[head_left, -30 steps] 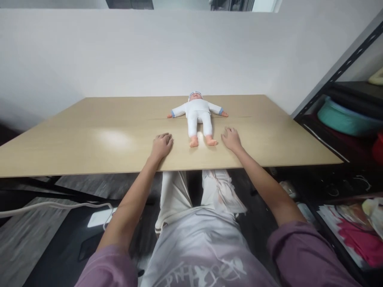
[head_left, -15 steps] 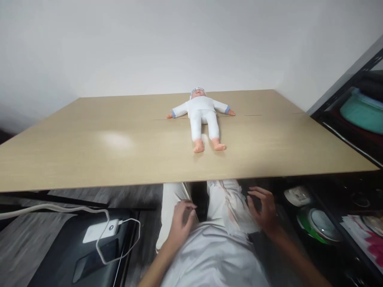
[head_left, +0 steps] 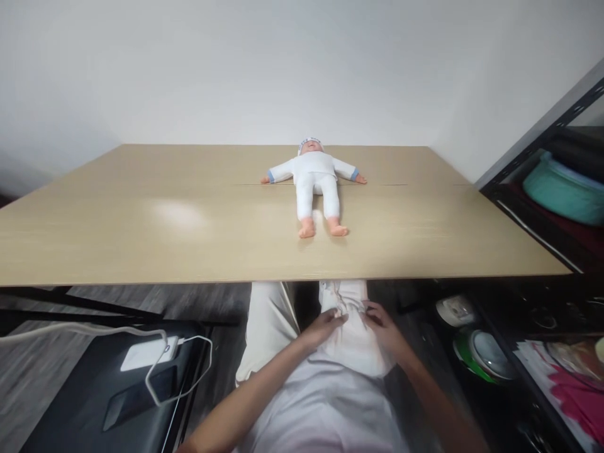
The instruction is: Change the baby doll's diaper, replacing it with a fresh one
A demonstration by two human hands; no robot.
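Both my hands are low over my lap, below the table's front edge. With its fingers together, my left hand (head_left: 325, 328) pinches the left side of a crumpled white cloth (head_left: 350, 340) with pinkish edges, which lies over my right thigh. On the cloth's other side, my right hand (head_left: 381, 324) grips it between thumb and fingers. The cloth's exact kind I cannot make out. A baby doll (head_left: 315, 170) in a white suit with blue cuffs and a printed headband lies on its back on the table, arms spread, feet toward me, away from my hands.
The wooden table (head_left: 198, 251) spans the view before a white wall. Left below, a black seat (head_left: 75, 390) bears a white power bank (head_left: 147, 353) with a cable and a phone (head_left: 139, 396). At right stands a dark shelf with a teal basin (head_left: 564, 189) and several containers.
My left hand has moved right and my right hand has moved left, both onto the white cloth, which they now grip. The doll stays put; the view has shifted slightly.
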